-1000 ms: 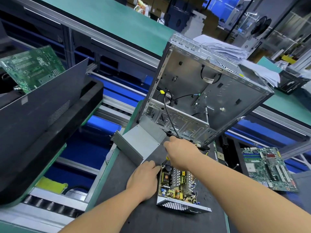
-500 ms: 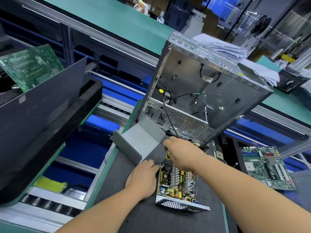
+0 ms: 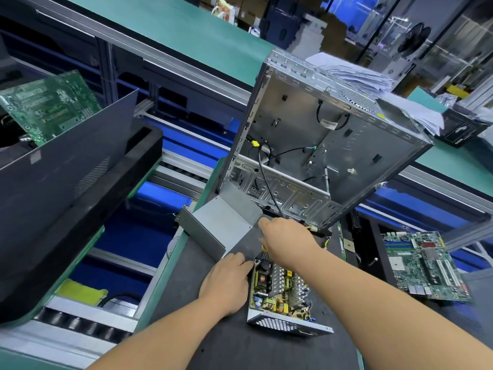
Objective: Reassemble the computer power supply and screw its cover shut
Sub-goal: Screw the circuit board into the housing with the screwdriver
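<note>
The open power supply (image 3: 280, 292) lies on the dark mat (image 3: 213, 343); our left hand (image 3: 225, 283) rests against its near-left side, fingers bent; our right hand (image 3: 286, 240) reaches past its far end, and we cannot tell what it holds; the grey cover (image 3: 221, 225) waits just beyond; wires could get pinched under that cover if we rush.

Dark mat (image 3: 240, 343) covers the desk. Green-topped conveyor line (image 3: 186, 30) with aluminium rails (image 3: 149, 62) runs behind; blue panels (image 3: 133, 233) below. Glass partitions (image 3: 453, 36) and stacked cartons (image 3: 248, 12) at rear. Lighting bright, bluish.
</note>
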